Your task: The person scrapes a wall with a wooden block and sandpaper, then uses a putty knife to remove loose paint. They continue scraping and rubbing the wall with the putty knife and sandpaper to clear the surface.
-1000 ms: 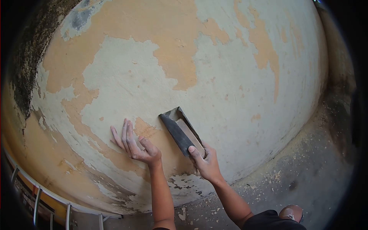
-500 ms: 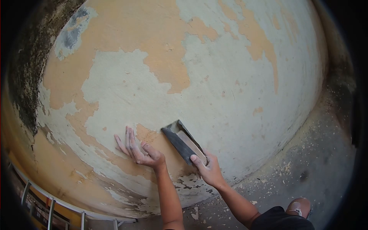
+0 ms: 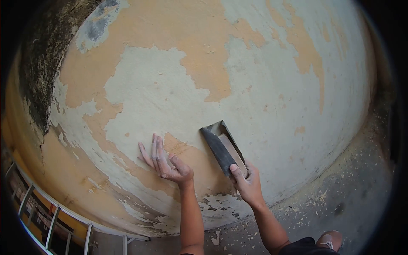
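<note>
My right hand (image 3: 248,182) grips the lower end of a dark sanding block (image 3: 217,149), thumb on top, fingers mostly hidden behind. The block is long and box-like, with a pale beige strip along its inside, and it lies tilted over the wall surface. To its left, my left hand (image 3: 168,165) is raised with fingers stretched and slightly apart, holding nothing. Pale dust coats those fingers, which overlap a small orange patch on the wall. The wall (image 3: 161,93) shows pale green-grey paint flaking off an orange layer.
Dark, rough staining (image 3: 42,63) runs down the wall's left side. A metal ladder (image 3: 53,225) lies at the lower left. Paint flakes are scattered over the grey floor (image 3: 314,204), where a shoe (image 3: 329,242) shows at the lower right.
The view has swung left, so the wall and both hands appear further right. My right hand has moved the sanding block slightly up the wall. My left hand keeps its outstretched pose.
</note>
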The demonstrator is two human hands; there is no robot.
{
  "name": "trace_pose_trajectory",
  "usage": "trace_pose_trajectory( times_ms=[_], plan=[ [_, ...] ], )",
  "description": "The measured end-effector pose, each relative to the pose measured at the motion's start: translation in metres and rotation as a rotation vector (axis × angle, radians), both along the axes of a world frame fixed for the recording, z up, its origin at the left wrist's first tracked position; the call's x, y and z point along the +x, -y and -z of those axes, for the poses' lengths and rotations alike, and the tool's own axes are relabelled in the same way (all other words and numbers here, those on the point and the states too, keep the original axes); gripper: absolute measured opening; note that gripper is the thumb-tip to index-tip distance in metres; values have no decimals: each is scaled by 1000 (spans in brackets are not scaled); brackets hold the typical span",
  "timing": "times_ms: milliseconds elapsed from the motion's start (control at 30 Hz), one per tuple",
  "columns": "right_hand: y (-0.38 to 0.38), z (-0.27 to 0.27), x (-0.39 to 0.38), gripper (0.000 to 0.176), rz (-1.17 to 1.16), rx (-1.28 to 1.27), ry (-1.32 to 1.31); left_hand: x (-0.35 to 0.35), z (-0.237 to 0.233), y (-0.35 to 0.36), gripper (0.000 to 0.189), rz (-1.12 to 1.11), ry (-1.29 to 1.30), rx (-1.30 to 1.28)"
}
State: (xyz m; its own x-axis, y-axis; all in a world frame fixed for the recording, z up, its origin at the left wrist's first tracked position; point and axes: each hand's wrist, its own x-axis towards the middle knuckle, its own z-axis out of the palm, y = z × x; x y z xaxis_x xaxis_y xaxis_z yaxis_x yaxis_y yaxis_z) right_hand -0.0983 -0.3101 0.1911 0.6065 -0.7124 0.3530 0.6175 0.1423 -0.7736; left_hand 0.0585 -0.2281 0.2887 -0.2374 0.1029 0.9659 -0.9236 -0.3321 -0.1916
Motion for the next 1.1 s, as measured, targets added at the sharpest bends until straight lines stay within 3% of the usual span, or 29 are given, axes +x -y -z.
trace_pose_trajectory(
  times_ms=[100, 200, 300, 467, 700, 900, 1100],
  plan=[
    [-2, -20, 5, 38, 6, -5, 20, 0, -1, 0, 46, -56, -16, -24],
    [10, -78, 4, 36, -53, -95, 32, 1, -4, -3, 45, -33, -21, -33],
    [16, -96, 12, 36, 57, -191, 9, -1, -2, -4, 45, -10, -58, -37],
    [-2, -41, -4, 37, 31, -78, -67, 2, -2, -6, 45, 87, -60, -140],
    [-6, -117, 5, 35, 1, -134, 25, 4, -4, -10, 44, 98, -86, -148],
    [-33, -52, 0, 36, 37, 67, -98, 11, 2, -21, 47, 68, -80, -163],
    [-6, -138, 17, 34, 32, -10, 92, 12, 1, -22, 47, 159, -88, -185]
  ],
)
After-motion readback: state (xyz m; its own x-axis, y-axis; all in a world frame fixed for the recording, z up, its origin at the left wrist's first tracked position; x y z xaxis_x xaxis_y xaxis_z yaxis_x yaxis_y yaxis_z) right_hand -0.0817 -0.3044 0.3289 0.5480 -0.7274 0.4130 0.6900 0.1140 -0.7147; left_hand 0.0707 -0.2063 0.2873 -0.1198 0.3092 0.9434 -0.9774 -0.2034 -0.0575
